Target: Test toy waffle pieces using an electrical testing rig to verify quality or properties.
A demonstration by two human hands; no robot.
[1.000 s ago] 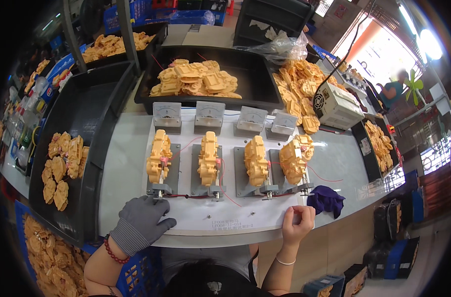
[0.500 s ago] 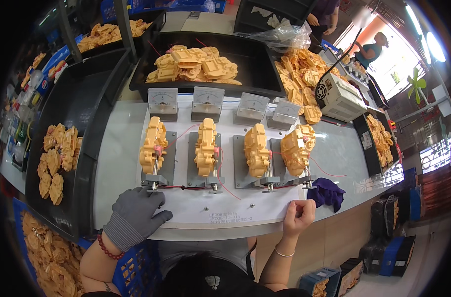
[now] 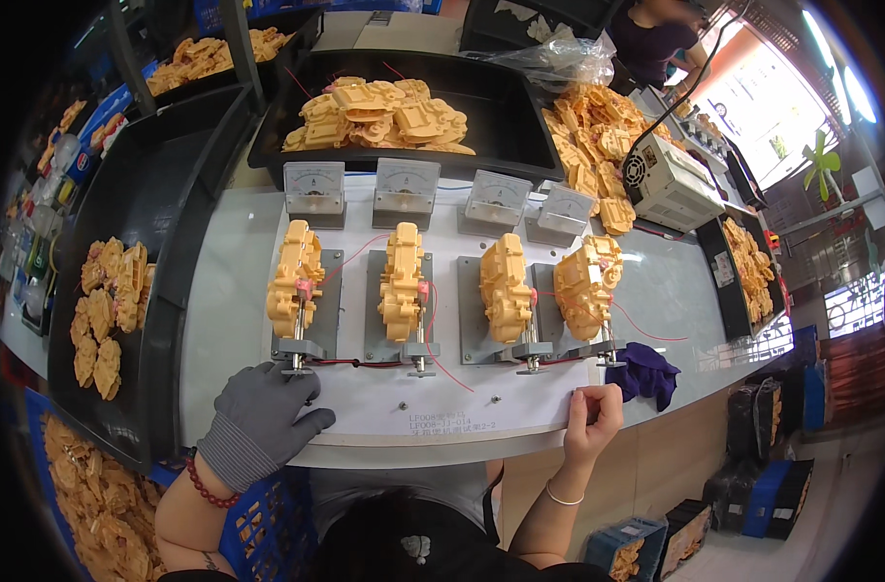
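Observation:
My left hand (image 3: 265,417), in a grey glove, rests on the front of the white table below the leftmost test fixture (image 3: 303,347). Its thumb is apart from the fingers, and nothing shows between them. At the table's front edge, near a crumpled purple cloth (image 3: 644,374), my bare right hand (image 3: 595,420) is closed with curled fingers and no object visible in it. Several yellow plastic gearbox housings stand in grey clamp fixtures: a left one (image 3: 295,276), a second (image 3: 402,281), a third (image 3: 506,288) and a right one (image 3: 588,288). Thin red wires come off them.
Several analog meters, one a clear-fronted meter (image 3: 407,189), stand behind the fixtures. A black tray (image 3: 506,112) of housings lies beyond; another black tray (image 3: 161,204) flanks the left. A beige power supply (image 3: 673,182) sits right of a pile of housings (image 3: 588,136). A person (image 3: 646,44) stands behind.
The view has shifted slightly. Both hands keep nearly the same place and pose. The person in the dark top at the back has leaned into view; the other person in the doorway no longer shows.

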